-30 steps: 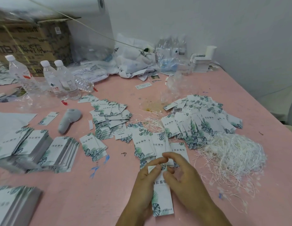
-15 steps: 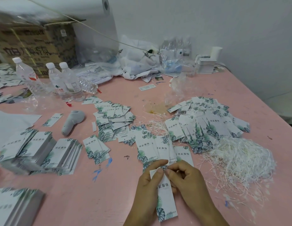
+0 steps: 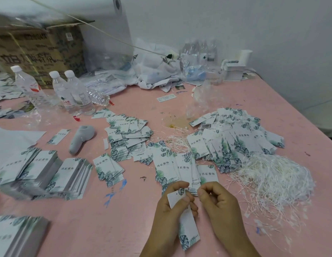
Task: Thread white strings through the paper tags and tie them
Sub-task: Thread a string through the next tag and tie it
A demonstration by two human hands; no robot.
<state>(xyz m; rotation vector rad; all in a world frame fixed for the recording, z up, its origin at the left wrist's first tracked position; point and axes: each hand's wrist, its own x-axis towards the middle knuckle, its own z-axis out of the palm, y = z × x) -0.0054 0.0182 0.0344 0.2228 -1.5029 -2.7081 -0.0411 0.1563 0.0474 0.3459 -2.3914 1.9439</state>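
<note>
My left hand [image 3: 171, 210] grips a white paper tag [image 3: 187, 227] with green leaf print near its top end, just above the pink table. My right hand [image 3: 219, 203] is beside it, thumb and forefinger pinched together a little to the right of the tag's top; any string between them is too thin to make out. A heap of white strings [image 3: 272, 175] lies to the right. Tags with strings pile up behind it [image 3: 235, 136], and a few loose tags [image 3: 180, 166] lie just beyond my hands.
Stacks of tags [image 3: 41, 173] sit at the left, another stack [image 3: 16, 236] at the near left, a scattered pile [image 3: 128, 136] in the middle. A grey handheld tool [image 3: 81, 136], water bottles [image 3: 72, 91], a cardboard box [image 3: 37, 52] and plastic bags [image 3: 156, 69] stand further back.
My right hand has drawn away to the right from the tag's top, opening a small gap between the hands. The left hand keeps hold of the tag.
</note>
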